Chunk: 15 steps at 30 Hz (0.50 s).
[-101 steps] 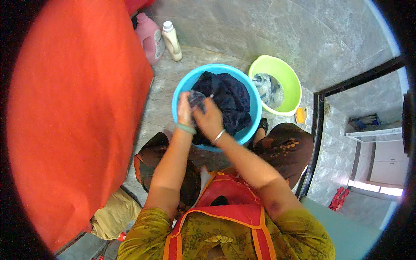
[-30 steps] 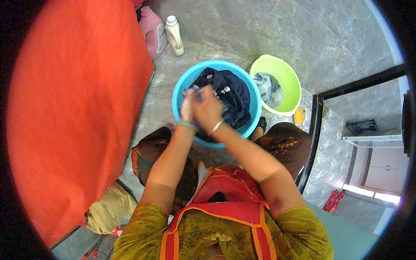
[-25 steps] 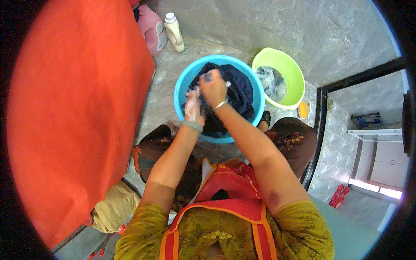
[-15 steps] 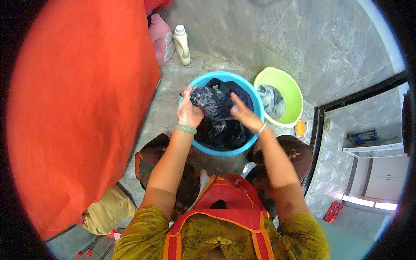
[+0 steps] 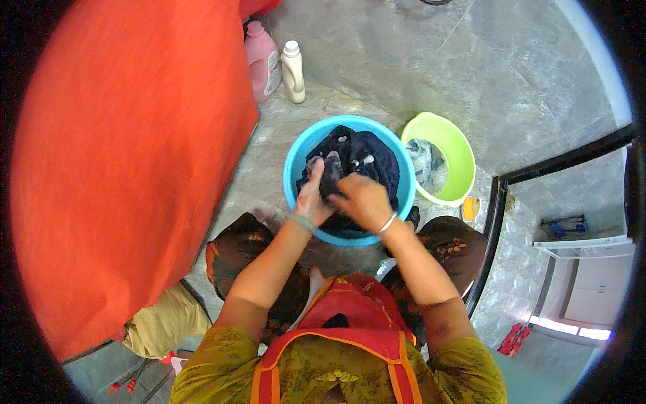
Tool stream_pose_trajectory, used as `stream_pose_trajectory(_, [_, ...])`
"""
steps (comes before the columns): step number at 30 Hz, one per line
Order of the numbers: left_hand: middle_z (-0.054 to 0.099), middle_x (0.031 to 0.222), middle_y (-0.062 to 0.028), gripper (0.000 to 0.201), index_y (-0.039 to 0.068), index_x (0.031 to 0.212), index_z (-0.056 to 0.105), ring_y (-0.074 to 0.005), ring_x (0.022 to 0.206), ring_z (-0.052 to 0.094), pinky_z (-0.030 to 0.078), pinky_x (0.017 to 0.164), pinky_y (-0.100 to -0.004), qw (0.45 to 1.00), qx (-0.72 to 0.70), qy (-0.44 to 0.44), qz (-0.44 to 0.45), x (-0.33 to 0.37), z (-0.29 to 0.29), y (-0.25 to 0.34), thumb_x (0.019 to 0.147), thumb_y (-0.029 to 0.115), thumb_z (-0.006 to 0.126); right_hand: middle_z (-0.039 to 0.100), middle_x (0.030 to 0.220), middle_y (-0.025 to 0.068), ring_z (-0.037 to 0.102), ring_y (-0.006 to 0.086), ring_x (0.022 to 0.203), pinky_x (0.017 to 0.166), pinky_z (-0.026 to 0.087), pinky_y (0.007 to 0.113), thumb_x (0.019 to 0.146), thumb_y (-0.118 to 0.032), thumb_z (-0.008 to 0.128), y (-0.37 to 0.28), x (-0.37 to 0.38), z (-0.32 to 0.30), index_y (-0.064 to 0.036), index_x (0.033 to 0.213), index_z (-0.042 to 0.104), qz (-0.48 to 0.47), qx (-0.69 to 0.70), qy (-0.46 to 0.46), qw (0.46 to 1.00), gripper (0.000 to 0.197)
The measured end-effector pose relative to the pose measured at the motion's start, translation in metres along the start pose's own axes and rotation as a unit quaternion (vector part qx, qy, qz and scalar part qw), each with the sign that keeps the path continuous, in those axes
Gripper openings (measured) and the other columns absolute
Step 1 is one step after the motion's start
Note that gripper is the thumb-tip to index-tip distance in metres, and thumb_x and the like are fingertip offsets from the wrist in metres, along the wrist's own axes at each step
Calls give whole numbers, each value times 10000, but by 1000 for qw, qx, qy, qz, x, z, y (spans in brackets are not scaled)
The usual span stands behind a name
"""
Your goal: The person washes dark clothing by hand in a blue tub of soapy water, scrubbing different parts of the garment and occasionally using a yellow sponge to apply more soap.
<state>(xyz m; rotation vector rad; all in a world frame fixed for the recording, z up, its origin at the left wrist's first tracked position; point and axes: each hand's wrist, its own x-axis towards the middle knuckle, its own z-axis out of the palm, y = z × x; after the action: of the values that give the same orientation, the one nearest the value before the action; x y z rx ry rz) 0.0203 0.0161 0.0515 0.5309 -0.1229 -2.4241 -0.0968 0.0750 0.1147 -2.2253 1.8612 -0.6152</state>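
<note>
Dark navy, soapy cloth (image 5: 373, 151) fills a round blue basin (image 5: 409, 185) on the floor between my knees. At the basin's near left side, my left hand (image 5: 314, 198) grips a bunched part of this dark garment, its thumb pointing up along the fabric. My right hand (image 5: 367, 202), slightly blurred, is curled close beside it with its fingers pressed into the same bunch. Small patches of white suds show on the cloth. Exactly how the right fingertips hold the fabric is hidden.
A green basin (image 5: 464, 158) with sudsy cloth touches the blue one on the right. By it lies a yellow-topped brush or block (image 5: 470, 207). Pink (image 5: 261, 64) and white (image 5: 293, 74) detergent bottles stand behind. A large red cover (image 5: 148, 155) borders the left.
Both hands have come nearer to me and closer together. My right hand, outstretched before, is now curled at the garment, and the raised soapy bunch has sunk lower into the basin.
</note>
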Motion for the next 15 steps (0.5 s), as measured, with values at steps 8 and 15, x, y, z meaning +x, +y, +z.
stream_pose_trajectory(8, [567,940,-35,194,66,966,547,-166,858,532,435,783,-303,986,122,23,108,26,-35,-3,853,211,485,547,665,121,556,310,599,500,436,422,692,-320,596,-8,25,59,-87,668,533,50,127,272,953,243])
stream_pose_trajectory(15, [580,985,-32,181,129,1012,527,-203,926,546,444,811,-337,984,16,127,121,25,16,-13,848,197,489,579,748,145,578,330,669,591,472,434,751,-365,502,57,53,48,-69,745,582,200,-16,154,968,307])
